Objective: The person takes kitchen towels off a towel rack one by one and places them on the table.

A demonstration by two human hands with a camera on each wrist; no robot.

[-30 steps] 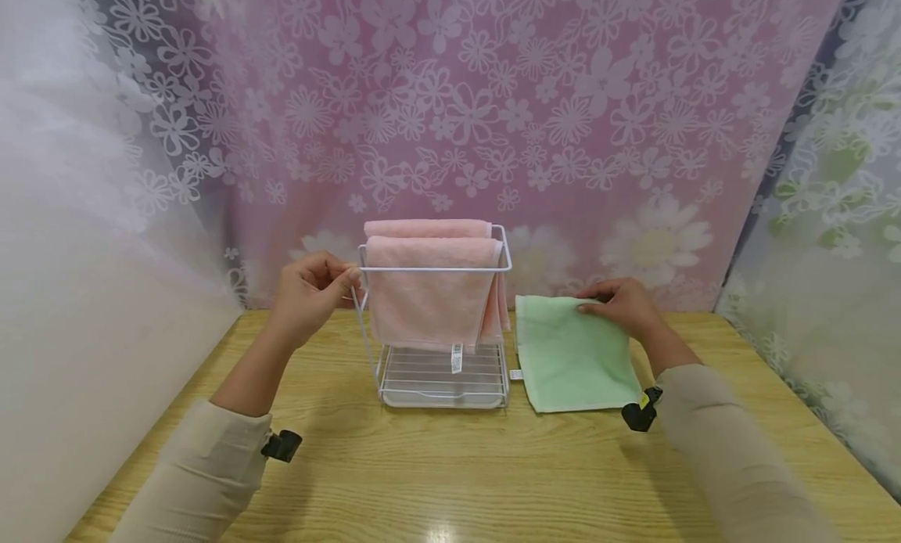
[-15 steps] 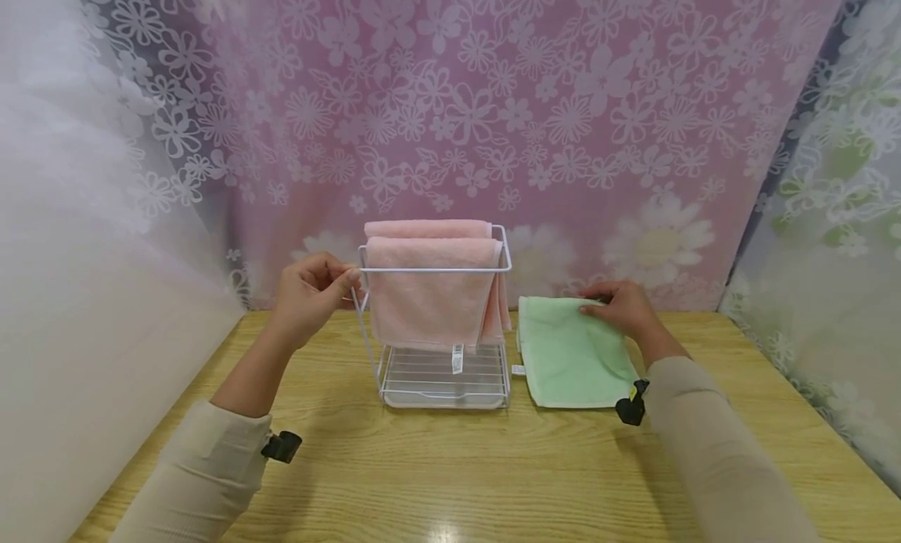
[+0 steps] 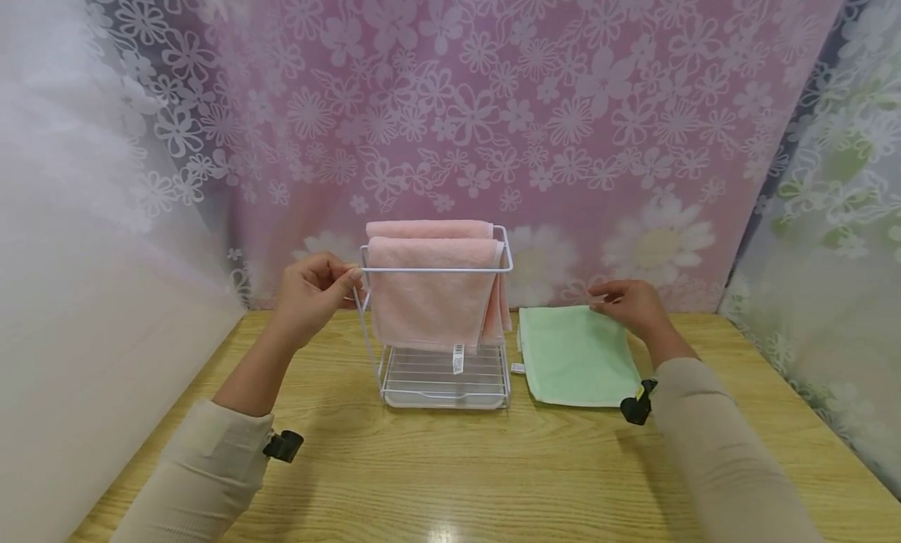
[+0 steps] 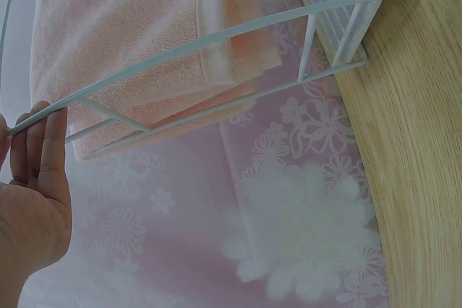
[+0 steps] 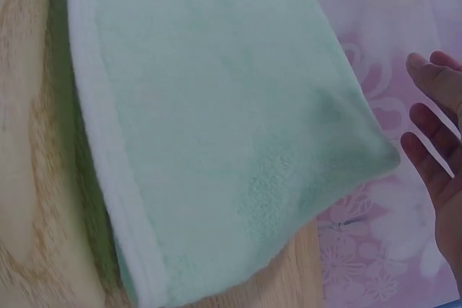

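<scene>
My left hand [image 3: 310, 296] pinches the upper left side of a white wire rack [image 3: 436, 270]. In the left wrist view, the left fingers [image 4: 52, 156] lie against its side wire [image 4: 238, 30]. A pink towel [image 3: 431, 304] with a white label hangs over the top of the rack. To the right of the rack, a folded green towel [image 3: 577, 359] lies on the table. My right hand [image 3: 633, 312] is at its upper right corner. The right wrist view shows the right hand's fingers [image 5: 433, 84] spread a little apart from the green towel [image 5: 195, 106], holding nothing.
A white tray [image 3: 443, 400] sits beneath the wire grid in the rack's base. The wood-grain table [image 3: 450, 465] reaches back to a pink floral curtain [image 3: 450, 136]. A pale sheet [image 3: 91, 253] stands along the left, and a floral one [image 3: 845, 293] along the right.
My right hand has let go of the green towel's upper edge and drawn slightly to the right. The towel's upper edge has sunk lower. My left hand keeps its hold on the rack.
</scene>
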